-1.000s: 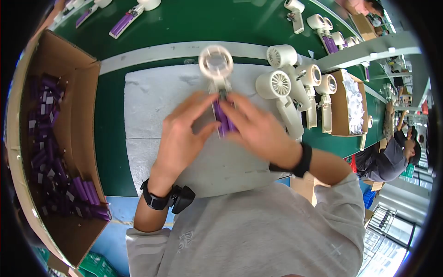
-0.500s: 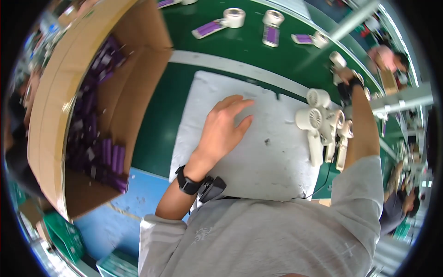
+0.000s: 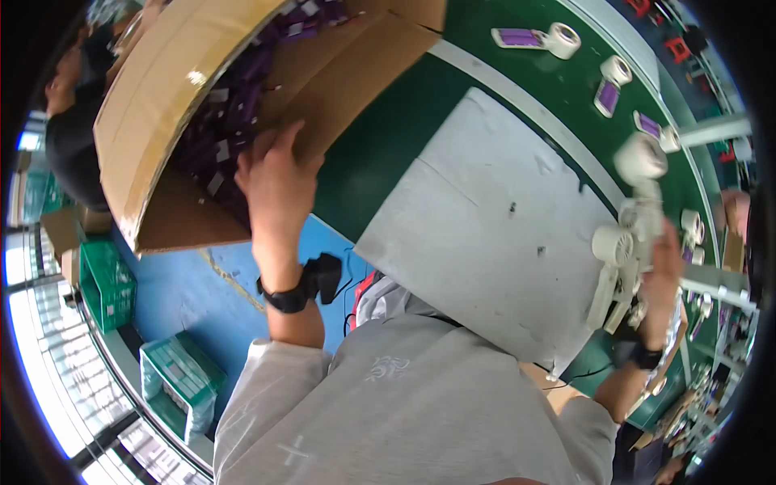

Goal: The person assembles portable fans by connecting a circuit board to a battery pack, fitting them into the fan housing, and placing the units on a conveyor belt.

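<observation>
My left hand [image 3: 275, 174] reaches over the near wall of a large cardboard box [image 3: 162, 97], fingers spread just above the several small purple parts [image 3: 234, 113] lying inside; nothing shows in its grip. At the far right my right hand [image 3: 664, 271] is closed around the handle of a white hand-held fan [image 3: 638, 158], whose round head is blurred and stands above the hand. Beside that hand a cluster of other white fans [image 3: 612, 246] rests at the right edge of the grey mat [image 3: 501, 218]. Both wrists wear black bands.
The mat lies on a green table [image 3: 364, 162]. Several white fans with purple handles [image 3: 533, 38] lie along the table's far side. Green crates [image 3: 105, 279] stand on the blue floor to my left. Another person [image 3: 69, 121] is behind the box.
My head has turned left toward the box. The left hand left the mat and reached into the box. The right hand carried the fan to the cluster at the right.
</observation>
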`<state>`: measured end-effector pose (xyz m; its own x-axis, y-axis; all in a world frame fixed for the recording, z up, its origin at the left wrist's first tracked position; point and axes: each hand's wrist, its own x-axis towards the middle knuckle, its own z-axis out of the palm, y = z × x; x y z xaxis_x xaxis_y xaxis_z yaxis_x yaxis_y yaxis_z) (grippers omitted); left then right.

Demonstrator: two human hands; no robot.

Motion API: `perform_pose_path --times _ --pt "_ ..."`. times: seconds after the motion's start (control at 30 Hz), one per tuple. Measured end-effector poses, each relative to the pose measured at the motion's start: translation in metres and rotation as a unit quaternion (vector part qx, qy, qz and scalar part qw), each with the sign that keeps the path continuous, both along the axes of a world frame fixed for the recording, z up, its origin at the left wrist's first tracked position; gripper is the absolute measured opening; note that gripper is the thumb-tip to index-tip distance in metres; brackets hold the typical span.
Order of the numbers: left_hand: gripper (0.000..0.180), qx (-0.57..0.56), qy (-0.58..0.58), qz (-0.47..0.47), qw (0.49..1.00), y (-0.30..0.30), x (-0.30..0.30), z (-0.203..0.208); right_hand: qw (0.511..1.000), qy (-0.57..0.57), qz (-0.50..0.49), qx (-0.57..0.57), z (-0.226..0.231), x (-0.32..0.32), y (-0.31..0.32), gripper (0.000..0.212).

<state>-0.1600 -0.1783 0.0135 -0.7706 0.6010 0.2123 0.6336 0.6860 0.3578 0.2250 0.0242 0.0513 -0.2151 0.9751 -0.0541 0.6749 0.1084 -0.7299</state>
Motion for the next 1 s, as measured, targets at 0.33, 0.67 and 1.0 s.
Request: perform_pose_path --times 0.33,0.67,1.0 --pt "0.056 0.018 0.025 -0.113 0.993 -0.035 -0.015 -0.021 0.971 0.008 0.106 -0.213 -0.021 -0.02 -0.078 0.03" --pt "0.036 0.363 -0.301 -0.361 0.804 0.072 0.129 0.036 0.882 0.325 0.228 -0.254 -0.005 -0.034 -0.078 0.036" --pt "0.032 0.166 -0.258 -0.505 0.807 0.105 0.165 -0.009 0.917 0.346 0.032 -0.194 -0.033 -0.004 -0.048 0.027"
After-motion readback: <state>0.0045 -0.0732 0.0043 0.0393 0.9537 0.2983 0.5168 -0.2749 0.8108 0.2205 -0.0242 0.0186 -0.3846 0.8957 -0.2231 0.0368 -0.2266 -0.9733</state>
